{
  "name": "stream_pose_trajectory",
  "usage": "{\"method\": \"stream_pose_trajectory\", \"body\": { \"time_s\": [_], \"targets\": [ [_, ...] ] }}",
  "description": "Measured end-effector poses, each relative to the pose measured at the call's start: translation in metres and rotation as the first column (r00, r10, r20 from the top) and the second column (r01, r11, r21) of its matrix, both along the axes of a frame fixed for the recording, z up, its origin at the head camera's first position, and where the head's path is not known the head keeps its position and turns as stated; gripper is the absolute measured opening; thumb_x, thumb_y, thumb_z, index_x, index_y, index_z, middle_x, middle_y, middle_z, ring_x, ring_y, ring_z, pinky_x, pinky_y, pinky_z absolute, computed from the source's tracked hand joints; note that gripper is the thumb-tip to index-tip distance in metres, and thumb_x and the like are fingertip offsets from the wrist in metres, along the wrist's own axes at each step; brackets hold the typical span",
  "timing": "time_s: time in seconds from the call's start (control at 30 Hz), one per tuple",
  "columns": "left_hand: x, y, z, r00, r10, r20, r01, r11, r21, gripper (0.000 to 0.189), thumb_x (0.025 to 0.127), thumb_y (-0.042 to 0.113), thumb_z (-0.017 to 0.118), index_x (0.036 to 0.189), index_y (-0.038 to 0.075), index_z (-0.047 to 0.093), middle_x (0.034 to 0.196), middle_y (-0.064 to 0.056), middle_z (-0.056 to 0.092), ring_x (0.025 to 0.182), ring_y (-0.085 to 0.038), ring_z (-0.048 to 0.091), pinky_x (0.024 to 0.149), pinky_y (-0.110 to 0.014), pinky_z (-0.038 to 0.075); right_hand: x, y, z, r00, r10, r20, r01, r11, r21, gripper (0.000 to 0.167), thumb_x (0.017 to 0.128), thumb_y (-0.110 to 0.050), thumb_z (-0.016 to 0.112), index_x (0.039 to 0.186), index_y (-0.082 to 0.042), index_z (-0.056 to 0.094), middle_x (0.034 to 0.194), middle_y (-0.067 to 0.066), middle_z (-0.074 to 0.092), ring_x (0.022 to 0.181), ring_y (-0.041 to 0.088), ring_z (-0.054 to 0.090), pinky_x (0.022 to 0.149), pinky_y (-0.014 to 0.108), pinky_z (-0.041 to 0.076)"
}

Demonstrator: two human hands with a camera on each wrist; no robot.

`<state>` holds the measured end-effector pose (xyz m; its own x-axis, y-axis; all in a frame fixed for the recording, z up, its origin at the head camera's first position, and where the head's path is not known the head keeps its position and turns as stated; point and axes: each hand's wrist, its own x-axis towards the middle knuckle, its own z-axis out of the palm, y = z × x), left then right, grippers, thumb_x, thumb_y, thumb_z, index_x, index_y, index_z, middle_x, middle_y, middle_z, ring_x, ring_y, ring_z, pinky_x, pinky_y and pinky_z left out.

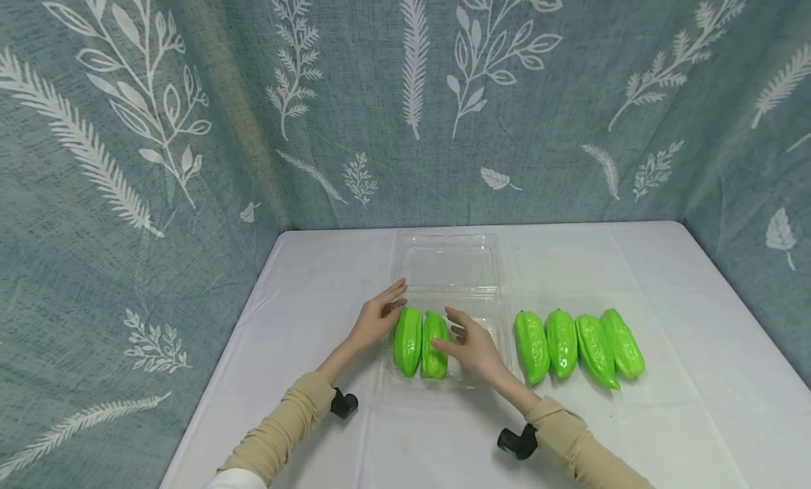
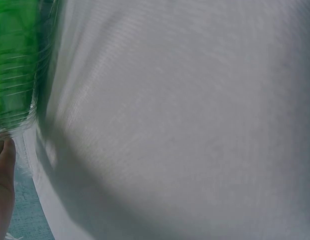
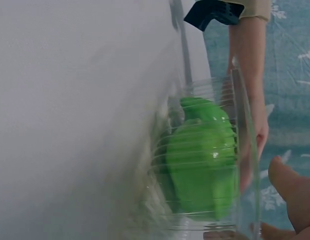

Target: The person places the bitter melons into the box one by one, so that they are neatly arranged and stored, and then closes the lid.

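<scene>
The left hand (image 1: 376, 319) and right hand (image 1: 474, 345), both loosely extended, are flanking two glossy green oblong vegetables (image 1: 408, 343), probably light and slippery, best gripped mid-body.

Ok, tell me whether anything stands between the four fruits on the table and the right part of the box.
Yes: the box's right wall stands between them, and the right hand is over that part. The lid lies folded back, clear of the path from the fruits. Nothing else visible is in the way.
</scene>
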<state>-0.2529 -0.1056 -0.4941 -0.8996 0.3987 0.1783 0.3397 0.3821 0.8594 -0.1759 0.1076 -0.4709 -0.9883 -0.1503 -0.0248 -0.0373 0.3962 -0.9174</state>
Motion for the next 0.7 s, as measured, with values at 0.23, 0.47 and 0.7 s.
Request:
{"method": "stream_pose_trajectory", "body": {
  "time_s": [0.23, 0.47, 0.7],
  "targets": [
    [0.01, 0.002, 0.019, 1.0, -0.021, -0.007, 0.022, 0.999, 0.026, 0.044, 0.091, -0.011, 0.048, 0.134, -0.012, 0.043, 0.149, -0.023, 0.034, 0.117, -0.04, 0.057, 0.104, -0.049, 0.044, 0.001, 0.006, 0.009, 1.0, 0.022, -0.021, -0.022, 0.999, -0.041, 0.067, 0.085, -0.019, 0.07, 0.142, 0.001, 0.039, 0.144, 0.023, 0.043, 0.127, 0.042, 0.047, 0.105, 0.049, 0.045],
    [0.018, 0.004, 0.036, 0.999, -0.037, 0.004, 0.037, 0.999, 0.01, 0.044, 0.09, -0.013, 0.046, 0.134, -0.015, 0.041, 0.148, -0.027, 0.033, 0.118, -0.042, 0.055, 0.103, -0.048, 0.045, 0.0, 0.02, 0.014, 0.999, 0.036, -0.038, -0.037, 0.999, -0.023, 0.069, 0.087, -0.025, 0.068, 0.144, -0.002, 0.036, 0.147, 0.021, 0.039, 0.13, 0.041, 0.045, 0.108, 0.047, 0.042],
    [0.012, 0.002, 0.021, 0.999, -0.032, -0.028, 0.033, 0.999, 0.034, 0.043, 0.09, -0.013, 0.046, 0.133, -0.016, 0.041, 0.148, -0.027, 0.033, 0.116, -0.043, 0.056, 0.101, -0.048, 0.046, -0.001, 0.035, 0.014, 0.999, 0.025, -0.028, -0.026, 0.999, -0.043, 0.07, 0.089, -0.021, 0.066, 0.145, 0.001, 0.032, 0.149, 0.024, 0.035, 0.134, 0.043, 0.039, 0.112, 0.048, 0.036]
  ]
}}
